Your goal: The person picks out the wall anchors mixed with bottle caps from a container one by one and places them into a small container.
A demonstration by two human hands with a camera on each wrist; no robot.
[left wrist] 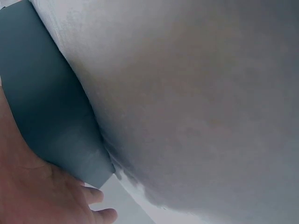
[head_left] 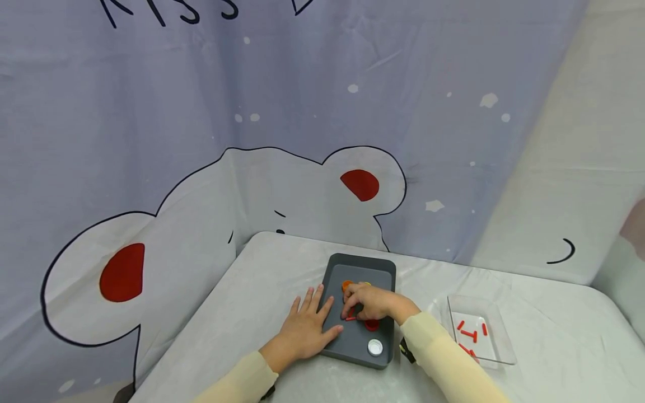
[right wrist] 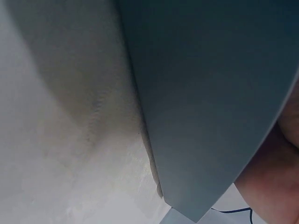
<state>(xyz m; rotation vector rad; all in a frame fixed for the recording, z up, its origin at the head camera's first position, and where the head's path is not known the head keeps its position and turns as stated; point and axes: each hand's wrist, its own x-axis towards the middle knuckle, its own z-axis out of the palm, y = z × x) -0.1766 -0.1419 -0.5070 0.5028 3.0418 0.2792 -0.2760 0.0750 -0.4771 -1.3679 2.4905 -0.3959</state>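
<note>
A dark grey tray (head_left: 353, 350) lies on the table. My left hand (head_left: 302, 330) rests with spread fingers on its left rim; in the left wrist view the hand (left wrist: 42, 196) lies along the tray's outer wall (left wrist: 56, 93). My right hand (head_left: 370, 302) reaches over the right rim, fingers bent down, pinching a small red stick-like piece (head_left: 350, 319) at the tray floor. Around it sit an orange cap (head_left: 346, 285), a partly hidden yellow cap (head_left: 367, 283), a red cap (head_left: 372, 326) and a white cap (head_left: 375, 347). The right wrist view hides the fingertips behind the tray wall.
Right of the tray stands a clear plastic box (head_left: 496, 330) with several red pieces, one T-shaped (head_left: 470, 334). A white cloth (head_left: 544, 341) covers the table. Behind it hangs a curtain (head_left: 302, 101) with a bear drawing.
</note>
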